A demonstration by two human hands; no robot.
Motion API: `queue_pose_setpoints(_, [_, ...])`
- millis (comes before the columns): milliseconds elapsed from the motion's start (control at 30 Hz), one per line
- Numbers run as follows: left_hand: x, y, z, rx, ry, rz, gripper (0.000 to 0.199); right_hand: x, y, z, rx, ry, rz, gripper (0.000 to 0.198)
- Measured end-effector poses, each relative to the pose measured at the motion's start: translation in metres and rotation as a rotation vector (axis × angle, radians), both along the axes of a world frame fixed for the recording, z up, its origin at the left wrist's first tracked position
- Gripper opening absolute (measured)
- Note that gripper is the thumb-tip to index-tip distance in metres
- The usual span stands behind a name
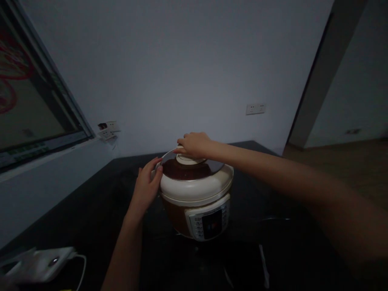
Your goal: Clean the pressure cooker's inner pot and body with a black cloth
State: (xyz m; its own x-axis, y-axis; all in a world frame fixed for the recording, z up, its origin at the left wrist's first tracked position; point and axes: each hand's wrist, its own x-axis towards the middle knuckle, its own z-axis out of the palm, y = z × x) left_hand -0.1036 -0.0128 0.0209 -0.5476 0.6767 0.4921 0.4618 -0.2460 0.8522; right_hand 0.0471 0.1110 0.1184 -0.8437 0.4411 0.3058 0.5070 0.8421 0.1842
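Observation:
A cream and brown electric pressure cooker [177, 218] stands on the black table. Its cream lid [194, 190] has a dark reddish-brown top and sits on the pot. My right hand [195, 144] reaches across from the right and is closed over the lid's cream handle [189, 160], with fingertips curled on its left side. At the lid's left edge, my left hand [148, 180] grips the rim between thumb and fingers. A control panel [209, 223] with a dark display and rows of buttons faces me.
The black table [100, 202] ends near a pale wall with a double socket [255, 108]. A white power strip [45, 262] with a cord lies at the near left. More sockets [109, 129] hang by the window. A thin pale strip [264, 266] lies near the front.

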Motion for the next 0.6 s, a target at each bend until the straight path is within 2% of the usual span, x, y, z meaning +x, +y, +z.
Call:
queue_pose_setpoints(133, [-0.002,0.000,-0.002,-0.069,0.197,0.100,0.025,-0.007,-0.005,-0.008,0.023,0.089,-0.064,0.059])
queue_pose_setpoints(400, [-0.005,0.002,-0.003,-0.100,0.129,0.104,0.025,-0.009,-0.005,-0.021,0.048,0.210,-0.059,0.054])
queue_pose_setpoints(600, [-0.009,0.003,-0.007,-0.153,0.190,0.140,0.038,-0.006,-0.001,-0.019,0.041,0.206,0.002,0.054])
